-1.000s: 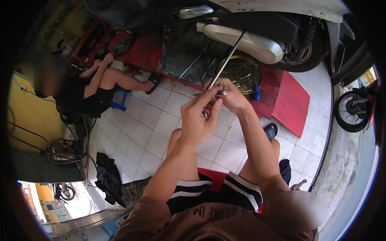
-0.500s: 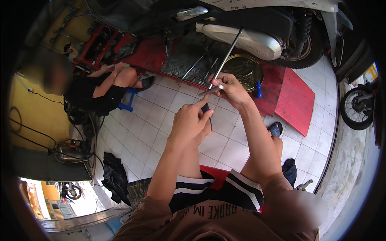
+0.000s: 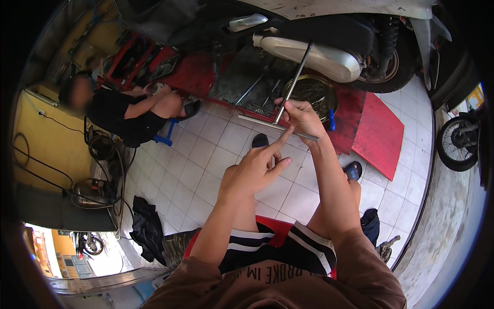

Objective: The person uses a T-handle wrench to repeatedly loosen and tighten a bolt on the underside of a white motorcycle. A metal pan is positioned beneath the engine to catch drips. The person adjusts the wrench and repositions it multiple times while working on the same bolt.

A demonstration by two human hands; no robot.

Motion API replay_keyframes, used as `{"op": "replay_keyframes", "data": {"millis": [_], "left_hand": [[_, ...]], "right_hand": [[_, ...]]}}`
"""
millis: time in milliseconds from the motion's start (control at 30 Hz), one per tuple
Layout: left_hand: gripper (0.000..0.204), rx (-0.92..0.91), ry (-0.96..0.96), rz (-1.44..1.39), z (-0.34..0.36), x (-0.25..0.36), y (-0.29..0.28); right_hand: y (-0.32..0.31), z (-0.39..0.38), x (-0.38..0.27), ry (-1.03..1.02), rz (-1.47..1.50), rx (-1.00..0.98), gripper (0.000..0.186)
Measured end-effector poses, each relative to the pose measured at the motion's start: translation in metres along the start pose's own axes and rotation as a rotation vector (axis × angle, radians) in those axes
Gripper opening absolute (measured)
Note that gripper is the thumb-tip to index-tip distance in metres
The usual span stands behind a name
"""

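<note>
My right hand (image 3: 302, 118) is closed around the shaft of a T-handle wrench (image 3: 295, 82) just above its crossbar. The long shaft slants up and away, its far tip overlapping the motorbike's silver side cover (image 3: 314, 57) in view. Pointing at the crossbar, my left hand (image 3: 252, 172) has its index finger stretched out to it, near the shaft. The thumb stands apart and the other fingers are loosely curled, with nothing held. Whether the index fingertip presses on the bar or only overlaps it is hard to tell.
The motorbike stands over a red platform (image 3: 378, 134). A gold-rimmed round pan (image 3: 334, 95) with small parts and a blue-handled tool (image 3: 332, 119) lie there, beside thin metal tools (image 3: 249, 91). At left another person (image 3: 121, 110) sits on a blue stool (image 3: 163, 139). Black cloth (image 3: 145, 226) lies on the tiles.
The wrench's crossbar has swung round and now lies broadside between my hands. My left hand has shifted slightly right. The seated person's head and arms have moved.
</note>
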State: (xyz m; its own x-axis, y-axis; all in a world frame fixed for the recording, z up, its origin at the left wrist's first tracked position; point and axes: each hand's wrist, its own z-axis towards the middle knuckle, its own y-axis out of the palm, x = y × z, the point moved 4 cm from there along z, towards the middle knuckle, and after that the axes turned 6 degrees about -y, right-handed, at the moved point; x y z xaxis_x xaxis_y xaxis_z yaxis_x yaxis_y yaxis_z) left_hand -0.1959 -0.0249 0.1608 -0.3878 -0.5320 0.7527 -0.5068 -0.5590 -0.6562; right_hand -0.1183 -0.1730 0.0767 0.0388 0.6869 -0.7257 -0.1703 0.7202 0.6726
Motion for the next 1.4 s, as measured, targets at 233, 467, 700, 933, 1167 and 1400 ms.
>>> {"op": "replay_keyframes", "data": {"millis": [233,467,700,933,1167,1400], "left_hand": [[0.062,0.203,-0.105,0.017,0.004,-0.001,-0.001],[0.070,0.287,-0.253,0.008,0.000,-0.025,0.007],[0.070,0.108,-0.226,0.135,0.006,-0.001,0.009],[0.060,0.086,-0.023,0.185,0.004,0.021,0.009],[0.064,0.344,-0.107,-0.064,0.003,0.003,-0.006],[0.063,0.161,-0.186,0.108,0.004,-0.015,0.001]], "right_hand": [[0.003,0.006,0.000,-0.027,-0.075,0.054,0.032],[-0.005,0.007,0.000,-0.046,-0.113,0.044,0.031],[-0.010,0.007,0.000,-0.079,-0.166,0.091,0.031],[-0.004,0.008,-0.003,-0.065,-0.116,0.063,0.032],[-0.005,0.004,-0.006,-0.105,-0.014,0.036,0.033],[-0.003,0.006,-0.004,-0.091,-0.059,-0.002,0.037]]}}
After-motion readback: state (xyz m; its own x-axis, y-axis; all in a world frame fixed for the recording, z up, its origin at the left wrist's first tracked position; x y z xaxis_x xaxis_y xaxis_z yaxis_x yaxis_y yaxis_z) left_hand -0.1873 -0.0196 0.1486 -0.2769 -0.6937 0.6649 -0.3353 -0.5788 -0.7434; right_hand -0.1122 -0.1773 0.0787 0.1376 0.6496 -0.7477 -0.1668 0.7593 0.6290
